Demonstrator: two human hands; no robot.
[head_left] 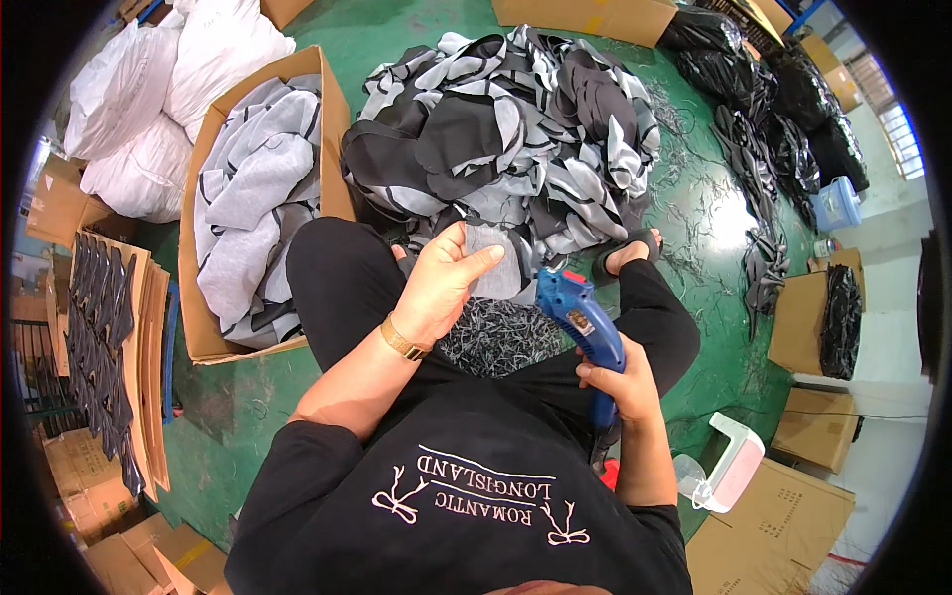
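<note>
Right hand: the right hand is closed in a fist round the handle of a blue cutter, its head pointing up and away at the cloth.
Left hand: the left hand pinches a grey cloth piece between thumb and fingers, just above the lap and close beside the cutter's head.
Doing it well: I would keep the cloth taut and the pinching fingers back from the cutter's head, feeding only the edge (the thumb sits nearest).
Lap: dark trimmings lie between the knees.
Room at the sides: an open box of grey cloth stands tight by the left knee; a white stool sits by the right elbow.
Ahead: a heap of black and grey pieces lies just past the feet on the green floor, leaving little free room to reach forward.
</note>
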